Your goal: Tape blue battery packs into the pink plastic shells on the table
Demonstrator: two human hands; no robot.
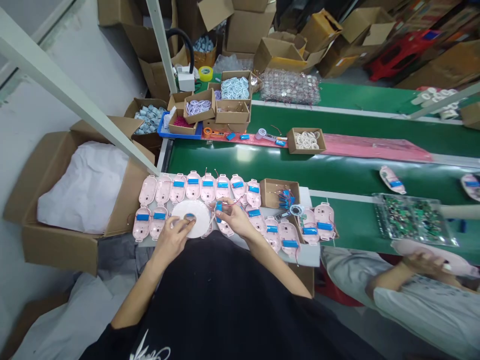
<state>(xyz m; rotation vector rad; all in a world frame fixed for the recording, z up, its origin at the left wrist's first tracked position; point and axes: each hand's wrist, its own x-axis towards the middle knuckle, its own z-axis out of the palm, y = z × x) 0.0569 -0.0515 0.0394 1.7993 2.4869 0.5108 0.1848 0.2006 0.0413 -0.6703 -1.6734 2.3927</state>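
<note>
My left hand [173, 240] is closed on a white roll of tape [201, 216], with fingers over its face near the centre hole. Close beside it, my right hand [237, 220] pinches a blue battery [218, 206] with thin red wires, near the roll's right edge. Around both hands lie several pale pink plastic shells [193, 181] in rows, and many of them carry a blue battery. Two shells at the upper left, such as this pink shell [148, 190], show no battery. The tape's loose end is too small to make out.
Right of the shells stands a cardboard box [270, 190] of wired batteries. Beyond runs a green conveyor [225, 160] with a box of white rings [306, 141]. A large carton [48, 245] stands left. At right a co-worker's hands [423, 262] hold a pink part near bagged circuit boards [412, 217].
</note>
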